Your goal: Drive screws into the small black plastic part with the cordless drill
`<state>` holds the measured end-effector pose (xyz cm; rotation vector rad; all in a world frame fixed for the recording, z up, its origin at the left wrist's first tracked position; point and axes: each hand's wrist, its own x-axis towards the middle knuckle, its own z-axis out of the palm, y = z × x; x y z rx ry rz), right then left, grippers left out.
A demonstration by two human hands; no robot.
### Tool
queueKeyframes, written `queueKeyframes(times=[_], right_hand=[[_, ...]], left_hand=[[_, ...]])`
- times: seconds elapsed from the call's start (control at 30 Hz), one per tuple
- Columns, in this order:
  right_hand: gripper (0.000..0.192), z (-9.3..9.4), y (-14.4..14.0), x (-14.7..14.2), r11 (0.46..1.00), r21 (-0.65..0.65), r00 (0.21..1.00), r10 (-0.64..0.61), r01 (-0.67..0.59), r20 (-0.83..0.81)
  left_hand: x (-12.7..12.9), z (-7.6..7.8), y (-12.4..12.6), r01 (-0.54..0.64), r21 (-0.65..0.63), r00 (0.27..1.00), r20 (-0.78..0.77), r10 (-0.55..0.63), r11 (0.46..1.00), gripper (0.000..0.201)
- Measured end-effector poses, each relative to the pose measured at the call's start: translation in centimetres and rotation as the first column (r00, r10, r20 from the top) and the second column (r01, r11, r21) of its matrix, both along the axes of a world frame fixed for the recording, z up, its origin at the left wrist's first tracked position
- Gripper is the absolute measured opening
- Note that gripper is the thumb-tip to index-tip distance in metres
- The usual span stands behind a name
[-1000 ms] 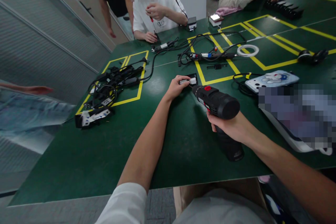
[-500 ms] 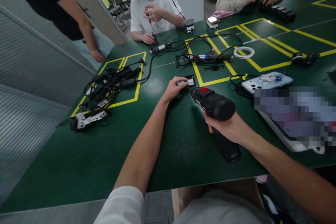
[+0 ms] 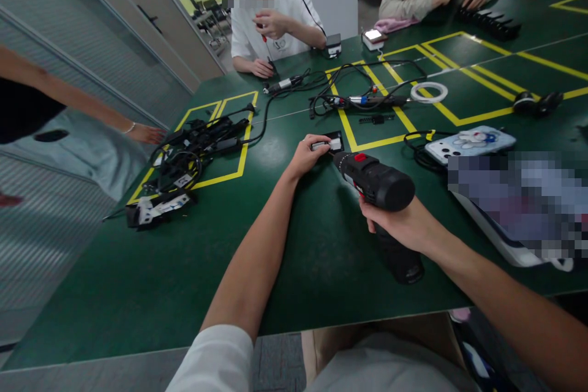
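Co-worker's hand (image 3: pixel 146 133) moved beside cables (image 3: pixel 206 135) | left hand (image 3: pixel 306 156) pinching one white part (image 3: pixel 337 144) | right hand (image 3: pixel 400 218) gripping one drill (image 3: pixel 379 180)

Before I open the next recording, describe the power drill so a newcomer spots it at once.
Start at the green table, then find the wearer's right hand. It grips the power drill, bulky and black, its red top patch setting it apart from the cables.

Left hand (image 3: pixel 307 157) extended; right hand (image 3: pixel 407 223) curled
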<state>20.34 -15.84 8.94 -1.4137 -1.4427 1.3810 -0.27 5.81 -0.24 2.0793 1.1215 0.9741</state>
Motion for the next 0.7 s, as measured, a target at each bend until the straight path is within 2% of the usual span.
queueKeyframes(times=[0.27,0.4,0.5,0.6,0.7], right_hand=[[0.048,0.0,-0.1,-0.5,0.999,0.050,0.998,-0.003,0.000,0.059],[0.064,0.0,-0.8,-0.8,0.980,0.199,0.993,0.003,-0.027,0.121],[0.082,0.2,-1.9,-0.8,0.950,0.300,0.970,0.016,-0.091,0.244],[0.092,0.2,-3.1,-1.1,0.956,0.245,0.867,0.016,-0.159,0.498],[0.086,-0.6,-3.9,-1.7,0.976,0.147,0.670,-0.003,-0.160,0.743]], left_hand=[[0.0,0.0,0.0,0.004,0.026,1.000,-0.031,-0.003,1.000,0.028],[0.1,0.1,-0.1,0.012,0.027,0.999,-0.040,-0.011,1.000,0.028],[0.1,0.1,-0.2,0.008,0.031,0.999,-0.042,-0.007,0.999,0.028],[0.2,0.1,-0.3,0.016,0.044,0.999,-0.052,-0.014,0.999,0.028],[0.1,0.0,-0.5,0.006,0.053,0.998,-0.057,-0.003,0.999,0.039]])
